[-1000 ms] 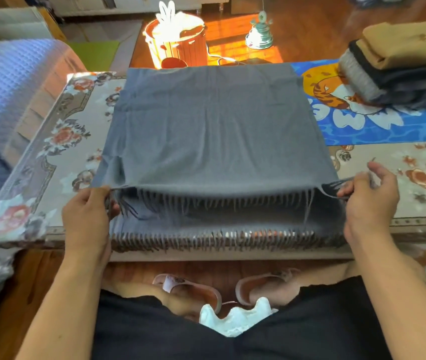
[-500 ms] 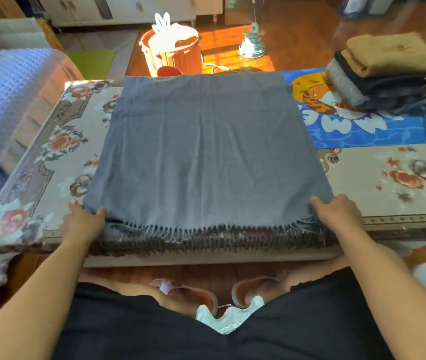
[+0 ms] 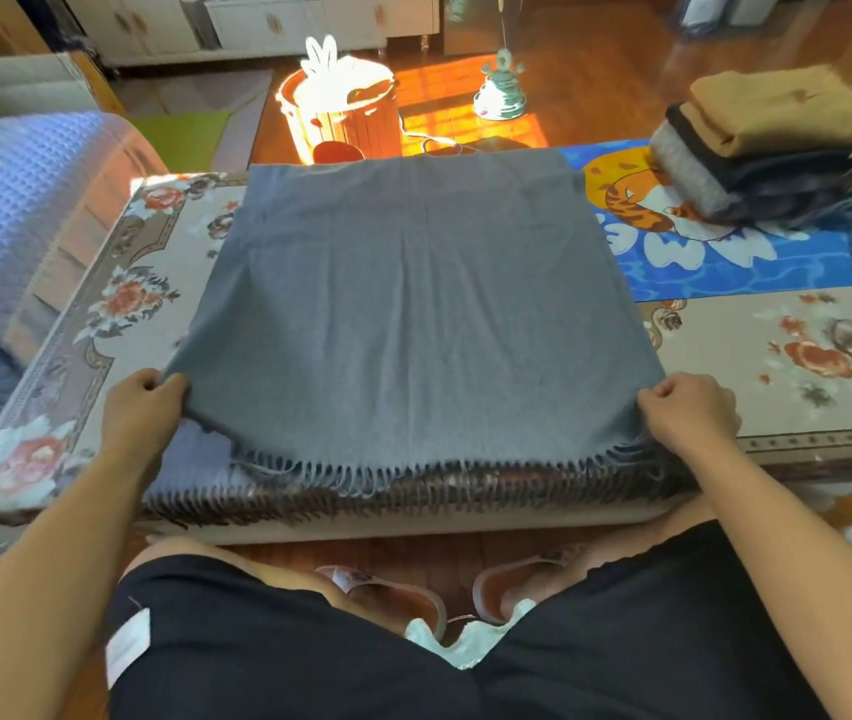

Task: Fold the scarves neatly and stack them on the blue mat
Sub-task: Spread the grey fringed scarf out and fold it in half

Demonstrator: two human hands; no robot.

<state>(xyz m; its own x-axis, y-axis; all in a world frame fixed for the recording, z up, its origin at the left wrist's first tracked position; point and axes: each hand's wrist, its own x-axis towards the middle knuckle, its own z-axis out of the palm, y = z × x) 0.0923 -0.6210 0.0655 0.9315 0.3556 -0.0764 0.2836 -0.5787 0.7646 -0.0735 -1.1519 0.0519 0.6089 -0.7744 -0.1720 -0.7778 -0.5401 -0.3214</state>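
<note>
Change since half a second ago: both hands have shifted from pressing the near fringed edge to gripping the side edges slightly farther up; the upper layer now lifts at the near left corner.

Grey scarf: folded in layers, spread flat across the floral-covered table, fringe hanging over the near edge.

Left hand: fingers curled, clutching the scarf's near left edge.

Right hand: fingers curled, pinching the scarf's near right edge.

Blue mat: on the table, far right, touching the scarf's right side.

Stack of folded scarves: on the mat, tan piece on top, dark and grey ones beneath.

Orange bucket: on the floor beyond the table.
</note>
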